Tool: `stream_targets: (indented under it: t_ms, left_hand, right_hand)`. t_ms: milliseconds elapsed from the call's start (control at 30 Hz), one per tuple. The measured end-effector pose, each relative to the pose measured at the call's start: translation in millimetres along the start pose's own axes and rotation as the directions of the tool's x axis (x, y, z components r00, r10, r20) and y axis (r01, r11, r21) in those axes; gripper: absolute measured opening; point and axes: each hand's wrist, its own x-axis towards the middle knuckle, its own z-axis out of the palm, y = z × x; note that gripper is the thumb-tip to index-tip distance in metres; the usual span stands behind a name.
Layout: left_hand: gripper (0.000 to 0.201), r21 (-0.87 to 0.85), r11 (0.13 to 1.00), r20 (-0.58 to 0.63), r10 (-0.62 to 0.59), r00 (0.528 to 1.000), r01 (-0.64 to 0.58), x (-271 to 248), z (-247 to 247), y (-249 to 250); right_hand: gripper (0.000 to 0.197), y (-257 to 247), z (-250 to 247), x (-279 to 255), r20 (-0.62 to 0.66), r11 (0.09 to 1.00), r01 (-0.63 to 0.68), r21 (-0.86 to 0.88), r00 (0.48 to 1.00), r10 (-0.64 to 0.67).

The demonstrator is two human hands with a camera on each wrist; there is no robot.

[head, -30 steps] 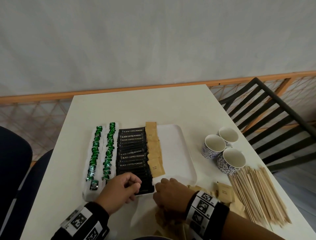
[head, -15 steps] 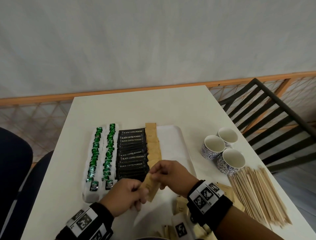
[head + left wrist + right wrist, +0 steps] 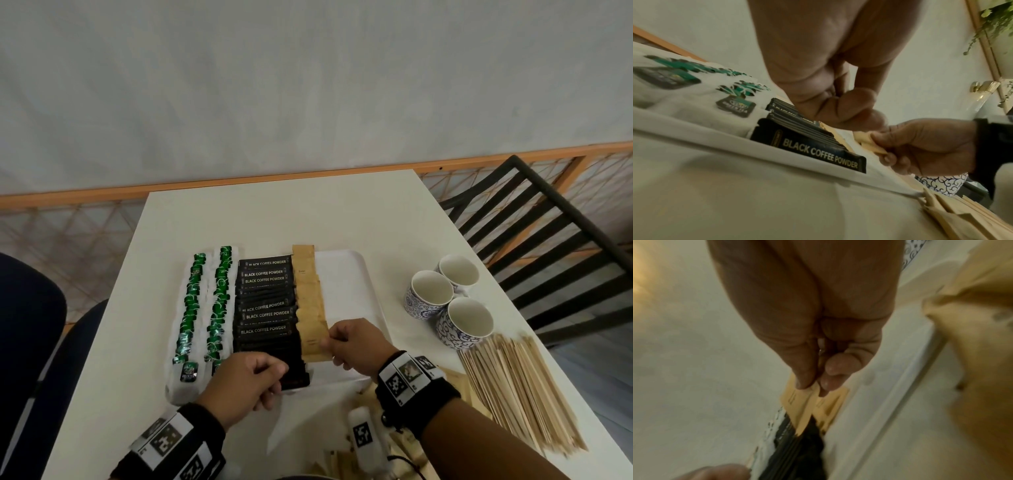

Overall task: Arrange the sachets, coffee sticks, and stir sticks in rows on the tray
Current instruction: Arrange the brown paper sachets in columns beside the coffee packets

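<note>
**Brown sachet going onto the row**

The right hand (image 3: 356, 346) pinches a brown sachet (image 3: 314, 346) by its right edge, thumb and fingertip closed on the paper, and holds it over the near end of the brown row (image 3: 306, 291), in the middle of the head frame. The left hand (image 3: 245, 383) is loosely curled at the tray's (image 3: 346, 274) near edge, beside the coffee sticks (image 3: 265, 308); I cannot tell whether it holds anything. The green sachets (image 3: 205, 301) fill two rows at centre left. The stir sticks (image 3: 513, 387) lie in a heap on the table (image 3: 308, 212) at lower right, and more brown sachets are loose at the bottom edge.

The sachet looks light, thin and floppy, so an edge pinch should be enough; the risk is that it slides over its neighbours and skews the row. The stir sticks look stiff and would best be taken as a bunch around the middle.
</note>
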Motion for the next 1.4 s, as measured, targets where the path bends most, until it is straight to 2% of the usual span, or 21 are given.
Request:
stream_targets:
  t_ms: [67,133,300,433,500,567,633,733,1100,1300,1400]
  left_hand:
    - [0.014,0.005,1.000,-0.029,-0.003,1.000,0.003,0.7,-2.8,-3.1]
    - [0.014,0.015,1.000,-0.037,-0.005,0.999,0.005,1.0,-4.0,-4.8]
    - [0.014,0.058,0.998,-0.037,0.009,0.999,-0.007,2.4,-4.3,-6.1]
    - [0.015,0.059,0.998,-0.042,0.008,0.999,-0.006,2.1,-5.8,-7.1]
    - [0.015,0.054,0.999,-0.045,0.004,0.999,-0.001,1.5,-7.0,-7.6]
    - [0.015,0.049,0.999,-0.048,-0.002,0.999,0.004,0.9,-8.0,-7.8]
    - [0.015,0.045,0.999,-0.048,-0.006,0.999,0.008,0.1,-8.3,-7.6]
    - [0.015,0.041,0.999,-0.047,-0.006,0.999,0.007,-0.5,-8.0,-6.4]
    - [0.015,0.062,0.998,-0.043,-0.012,0.999,0.015,-2.9,-8.6,-4.9]
    - [0.015,0.047,0.999,-0.047,-0.012,0.999,0.014,-3.6,-9.4,-5.8]
    - [0.015,0.049,0.999,-0.043,-0.014,0.999,0.016,-3.4,-9.7,-6.2]
  right_hand:
    - [0.022,5.9,-3.3,4.1,-0.030,0.993,-0.044,-0.109,0.999,0.041]
    - [0.023,7.6,-1.7,6.3,-0.044,0.987,-0.068,-0.146,0.997,0.062]
    - [0.028,-1.4,10.3,12.3,-0.117,0.964,-0.065,-0.259,0.993,0.035]
    - [0.017,-1.0,16.2,11.9,-0.163,0.956,-0.063,-0.286,0.986,0.016]
    - [0.016,0.9,16.5,7.4,-0.161,0.950,-0.013,-0.312,0.986,-0.039]
    - [0.017,2.4,16.0,3.1,-0.117,0.915,0.106,-0.390,0.980,-0.163]
    - [0.021,3.6,17.0,-1.1,-0.015,0.849,0.238,-0.472,0.961,-0.277]
    - [0.033,6.6,21.3,-2.5,0.111,0.757,0.323,-0.568,0.942,-0.318]
    - [0.024,5.3,27.1,8.9,0.050,0.768,0.285,-0.574,0.948,-0.314]
    - [0.040,4.1,34.3,9.3,0.035,0.767,0.277,-0.579,0.948,-0.317]
    - [0.041,5.3,35.2,11.7,0.027,0.788,0.255,-0.560,0.956,-0.291]
